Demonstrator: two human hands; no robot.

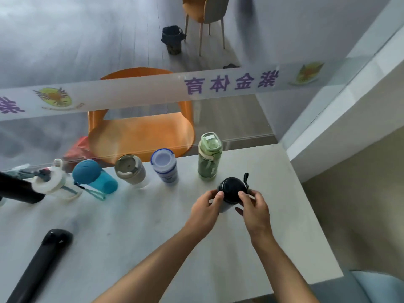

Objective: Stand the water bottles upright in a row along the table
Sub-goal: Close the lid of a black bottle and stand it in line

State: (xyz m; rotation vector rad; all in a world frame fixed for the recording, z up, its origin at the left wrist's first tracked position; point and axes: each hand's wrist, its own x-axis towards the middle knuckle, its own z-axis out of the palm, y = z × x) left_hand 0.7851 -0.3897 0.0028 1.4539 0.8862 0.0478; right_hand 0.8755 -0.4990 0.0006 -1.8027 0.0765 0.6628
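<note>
From the head camera, looking down, I see a pale grey table [135,226] that ends at a glass partition with a frosted band across it. Along the far edge stands a row of bottles, left to right: a white bottle [54,182], a teal bottle [94,179], a beige tumbler [131,169], a bottle with a blue rim [164,166] and a tall green bottle [209,158]. All five appear upright, though the wide lens makes the left ones lean. Nearer to me, just beside the green bottle and slightly right of it, both hands hold a black-lidded bottle [231,191] with a pale body and a strap loop on its lid. My left hand [205,212] curls round its left side with the thumb on the lid; my right hand [254,209] pinches the lid's right side with fingers and thumb. The bottle seems upright, but I cannot tell whether its base is resting on the table. I judge this as the placing step for the sixth bottle. The next move calls for settling it in line with the green bottle, then letting go gently. A dark tube-shaped flask [41,263] lies on its side near the left front, and another dark flask [17,190] juts in at the far left; both look to need standing.
</note>
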